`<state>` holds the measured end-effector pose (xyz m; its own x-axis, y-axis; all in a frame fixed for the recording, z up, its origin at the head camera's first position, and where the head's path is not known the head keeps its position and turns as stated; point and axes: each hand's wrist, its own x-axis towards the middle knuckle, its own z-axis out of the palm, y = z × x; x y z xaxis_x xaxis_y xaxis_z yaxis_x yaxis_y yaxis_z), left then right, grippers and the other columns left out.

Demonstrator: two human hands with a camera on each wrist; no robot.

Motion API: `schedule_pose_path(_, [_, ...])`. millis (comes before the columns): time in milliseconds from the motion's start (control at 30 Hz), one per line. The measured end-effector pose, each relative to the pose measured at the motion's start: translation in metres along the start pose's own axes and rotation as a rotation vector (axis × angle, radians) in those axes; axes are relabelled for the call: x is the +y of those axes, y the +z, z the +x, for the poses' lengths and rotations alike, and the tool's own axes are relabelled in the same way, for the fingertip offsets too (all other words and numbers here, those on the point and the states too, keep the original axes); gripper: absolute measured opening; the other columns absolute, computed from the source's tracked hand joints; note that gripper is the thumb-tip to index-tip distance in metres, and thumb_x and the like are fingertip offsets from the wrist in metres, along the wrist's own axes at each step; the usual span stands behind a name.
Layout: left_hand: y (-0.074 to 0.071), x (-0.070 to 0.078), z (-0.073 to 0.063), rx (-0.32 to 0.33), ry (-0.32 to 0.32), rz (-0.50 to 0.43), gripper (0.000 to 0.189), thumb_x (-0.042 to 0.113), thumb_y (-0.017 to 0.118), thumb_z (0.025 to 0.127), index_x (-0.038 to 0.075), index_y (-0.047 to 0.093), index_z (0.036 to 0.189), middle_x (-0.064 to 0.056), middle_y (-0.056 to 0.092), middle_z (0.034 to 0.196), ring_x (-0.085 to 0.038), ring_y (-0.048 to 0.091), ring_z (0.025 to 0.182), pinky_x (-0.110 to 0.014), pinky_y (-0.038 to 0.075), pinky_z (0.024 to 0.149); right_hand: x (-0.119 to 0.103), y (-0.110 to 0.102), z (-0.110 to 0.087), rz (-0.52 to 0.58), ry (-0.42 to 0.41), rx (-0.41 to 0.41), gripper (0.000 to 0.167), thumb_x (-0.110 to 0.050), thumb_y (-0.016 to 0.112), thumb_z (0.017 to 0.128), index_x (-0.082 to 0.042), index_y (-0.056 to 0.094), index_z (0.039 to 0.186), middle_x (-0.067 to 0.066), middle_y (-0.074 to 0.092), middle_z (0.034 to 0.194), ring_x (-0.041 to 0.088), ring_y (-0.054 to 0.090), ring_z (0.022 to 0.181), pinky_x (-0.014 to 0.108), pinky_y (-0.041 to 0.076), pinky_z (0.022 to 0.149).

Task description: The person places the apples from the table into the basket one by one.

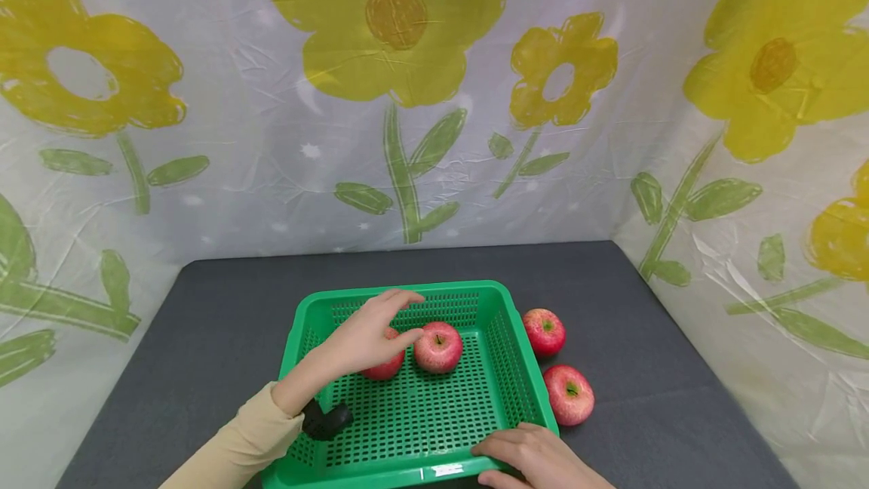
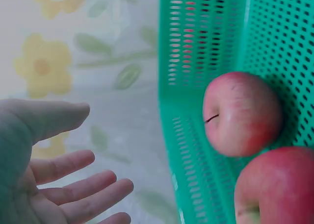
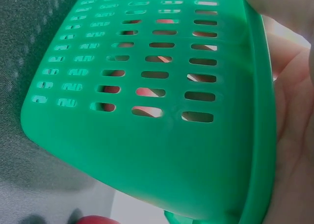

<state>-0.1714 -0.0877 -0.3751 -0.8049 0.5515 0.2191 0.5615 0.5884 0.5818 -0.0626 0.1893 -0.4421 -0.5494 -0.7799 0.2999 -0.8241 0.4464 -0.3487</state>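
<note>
A green plastic basket (image 1: 434, 413) with slotted walls stands on the dark table, two red apples inside. One apple (image 1: 440, 353) shows whole in the head view; the other apple (image 1: 384, 370) is partly hidden behind my left hand (image 1: 370, 334). That hand hovers over the basket, thumb and fingers spread apart, nothing between them. Both apples also appear in the left wrist view, off to the side of the extended fingers. At the near right corner my right hand (image 1: 529, 453) grips the basket's rim (image 3: 262, 111), fingers over the top and thumb on the outer side.
Outside the basket's right wall lie two more apples, a farther one (image 1: 543, 332) and a nearer one (image 1: 569, 396). A black wrist device (image 1: 326, 421) is on the left forearm. Flower-printed sheeting (image 1: 271, 172) walls the dark table (image 1: 231, 308) at the back and sides.
</note>
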Motion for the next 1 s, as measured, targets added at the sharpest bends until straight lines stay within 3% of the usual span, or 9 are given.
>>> schedule_pose_path(133, [-0.015, -0.009, -0.024, 0.102, 0.0, -0.045, 0.043, 0.024, 0.066, 0.088, 0.008, 0.053, 0.126, -0.005, 0.056, 0.121, -0.023, 0.055, 0.108, -0.042, 0.047, 0.086, 0.001, 0.001, -0.001, -0.014, -0.007, 0.005, 0.014, -0.028, 0.055, 0.095, -0.024, 0.064, 0.105, -0.018, 0.062, 0.096, -0.005, 0.057, 0.086, 0.015, 0.043, 0.074])
schedule_pose_path(300, [-0.03, -0.025, -0.057, 0.256, -0.035, -0.016, 0.042, 0.021, 0.068, 0.087, 0.008, 0.054, 0.125, -0.006, 0.056, 0.121, -0.024, 0.054, 0.108, -0.047, 0.046, 0.084, 0.001, 0.002, -0.002, -0.02, -0.019, 0.017, 0.014, -0.028, 0.056, 0.094, -0.025, 0.064, 0.105, -0.018, 0.062, 0.097, -0.005, 0.057, 0.087, 0.014, 0.042, 0.074])
schedule_pose_path(433, [-0.037, -0.035, -0.085, 0.368, -0.101, 0.004, 0.044, 0.016, 0.067, 0.087, 0.007, 0.052, 0.127, -0.009, 0.053, 0.123, -0.028, 0.052, 0.11, -0.051, 0.046, 0.081, 0.001, 0.002, -0.003, -0.01, -0.015, 0.015, 0.014, -0.027, 0.056, 0.094, -0.025, 0.063, 0.106, -0.018, 0.061, 0.097, -0.005, 0.056, 0.086, 0.014, 0.042, 0.074])
schedule_pose_path(567, [-0.039, -0.046, -0.109, 0.416, -0.195, -0.009, 0.054, 0.016, 0.066, 0.088, 0.002, 0.042, 0.134, -0.015, 0.044, 0.13, -0.033, 0.045, 0.114, -0.048, 0.042, 0.083, 0.001, 0.002, -0.002, 0.011, 0.01, 0.0, 0.015, -0.028, 0.055, 0.095, -0.025, 0.063, 0.106, -0.018, 0.061, 0.097, -0.005, 0.056, 0.086, 0.015, 0.042, 0.074])
schedule_pose_path(700, [-0.038, -0.057, -0.129, 0.381, -0.309, -0.073, 0.063, 0.02, 0.063, 0.09, -0.003, 0.03, 0.14, -0.023, 0.035, 0.135, -0.041, 0.038, 0.119, -0.05, 0.038, 0.087, 0.001, 0.002, -0.002, 0.025, 0.021, -0.005, 0.015, -0.028, 0.055, 0.095, -0.025, 0.064, 0.107, -0.018, 0.062, 0.098, -0.005, 0.056, 0.087, 0.015, 0.043, 0.075])
schedule_pose_path(833, [-0.036, -0.067, -0.142, 0.255, -0.402, -0.138, 0.071, 0.025, 0.059, 0.093, -0.006, 0.018, 0.142, -0.031, 0.024, 0.14, -0.051, 0.03, 0.122, -0.061, 0.036, 0.087, 0.001, 0.001, -0.001, 0.021, 0.019, -0.003, 0.015, -0.028, 0.055, 0.095, -0.025, 0.064, 0.107, -0.018, 0.062, 0.099, -0.005, 0.056, 0.088, 0.015, 0.042, 0.076])
schedule_pose_path(1000, [-0.029, -0.075, -0.147, 0.094, -0.47, -0.208, 0.083, 0.03, 0.056, 0.094, -0.007, 0.002, 0.145, -0.036, 0.012, 0.144, -0.056, 0.023, 0.125, -0.066, 0.031, 0.091, 0.001, 0.001, -0.002, 0.023, 0.027, 0.001, 0.015, -0.027, 0.056, 0.094, -0.025, 0.064, 0.107, -0.018, 0.062, 0.099, -0.005, 0.056, 0.088, 0.015, 0.042, 0.075])
